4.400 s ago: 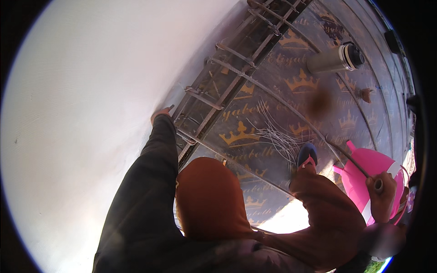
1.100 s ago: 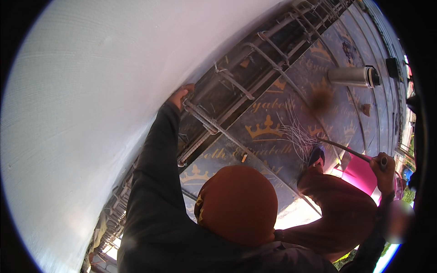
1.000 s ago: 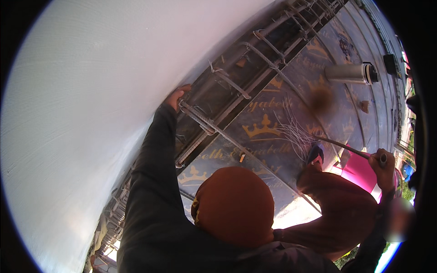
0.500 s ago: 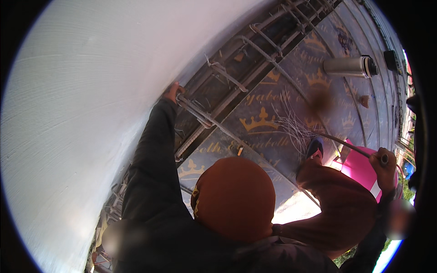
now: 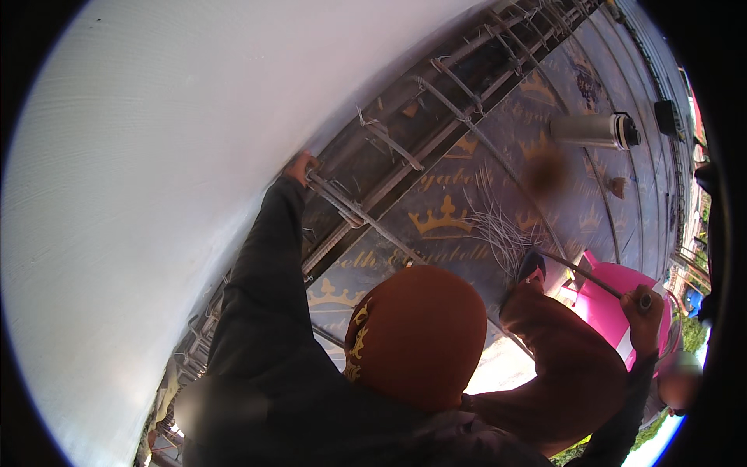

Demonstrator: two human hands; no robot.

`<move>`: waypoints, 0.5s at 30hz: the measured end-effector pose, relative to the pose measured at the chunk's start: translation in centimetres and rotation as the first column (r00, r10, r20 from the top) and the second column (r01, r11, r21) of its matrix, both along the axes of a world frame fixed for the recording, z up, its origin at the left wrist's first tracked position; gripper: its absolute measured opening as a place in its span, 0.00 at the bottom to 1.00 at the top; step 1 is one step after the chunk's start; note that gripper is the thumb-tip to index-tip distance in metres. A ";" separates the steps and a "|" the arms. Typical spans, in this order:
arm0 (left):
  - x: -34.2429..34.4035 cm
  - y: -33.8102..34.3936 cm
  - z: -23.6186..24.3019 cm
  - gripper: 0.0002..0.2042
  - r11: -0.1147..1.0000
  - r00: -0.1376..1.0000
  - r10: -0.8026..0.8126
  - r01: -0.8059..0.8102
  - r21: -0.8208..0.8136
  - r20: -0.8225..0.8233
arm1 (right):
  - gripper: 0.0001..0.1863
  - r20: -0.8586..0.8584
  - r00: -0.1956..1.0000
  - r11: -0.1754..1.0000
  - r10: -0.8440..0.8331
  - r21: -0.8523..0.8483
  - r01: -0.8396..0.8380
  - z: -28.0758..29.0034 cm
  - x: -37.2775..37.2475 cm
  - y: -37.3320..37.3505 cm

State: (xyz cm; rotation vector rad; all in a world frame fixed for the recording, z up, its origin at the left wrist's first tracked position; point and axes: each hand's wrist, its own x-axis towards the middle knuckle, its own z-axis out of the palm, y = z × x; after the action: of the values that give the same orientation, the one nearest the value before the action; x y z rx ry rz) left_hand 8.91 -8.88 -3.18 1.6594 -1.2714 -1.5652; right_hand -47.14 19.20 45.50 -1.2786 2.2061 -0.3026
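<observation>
- The left hand (image 5: 299,167) is placed left of the upper centre of the frame, against the wall (image 5: 156,171) and at the end of a ribbed bar (image 5: 389,236). Its fingers are partly hidden; whether the bar is gripped or only touched cannot be told.
- The bar is laid slantwise, from the left hand down and right toward the knee (image 5: 420,335). The steel cage (image 5: 394,145) is crossed by it.
- The right hand (image 5: 643,315) is located at the right of the frame. Its fingers are closed around the handle end of a thin rod (image 5: 580,272).
- The rod is held aslant. Its far end is directed up and left, near the shoe (image 5: 532,266) and the loose wires (image 5: 502,233).
- A pink item (image 5: 611,307) with a white band is seen behind the rod, just beside the right hand.
- The wires are spread in a tangled bundle right of centre on the dark panel (image 5: 373,268), which is printed with gold crowns.
- A metal bottle (image 5: 587,131) with a black cap is laid on its side at the upper right.
- The cage is extended along the wall toward the upper right; wire ends are left projecting from its crosspieces.
</observation>
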 end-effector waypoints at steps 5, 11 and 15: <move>-1.7 0.6 0.0 0.25 0.994 0.999 -0.039 0.036 0.107 0.026 | 0.15 0.002 0.996 0.994 -0.091 -0.058 0.091 1.3 1.9 1.3; 2.4 -0.6 -3.8 0.27 0.990 0.997 -0.071 0.067 0.126 0.028 | 0.11 -0.107 0.994 0.990 -0.030 -0.137 0.016 2.6 4.2 0.4; -1.2 0.5 -0.7 0.28 0.991 0.991 -0.134 0.134 0.011 0.000 | 0.09 -0.255 0.964 0.980 -0.072 -0.199 0.021 6.8 6.7 0.9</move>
State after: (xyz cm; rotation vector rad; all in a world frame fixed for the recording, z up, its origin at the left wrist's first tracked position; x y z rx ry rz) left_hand 7.69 -8.36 -3.93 1.6106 -1.4021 -1.6520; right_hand -40.45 20.12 52.35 -1.4427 2.4819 -0.3972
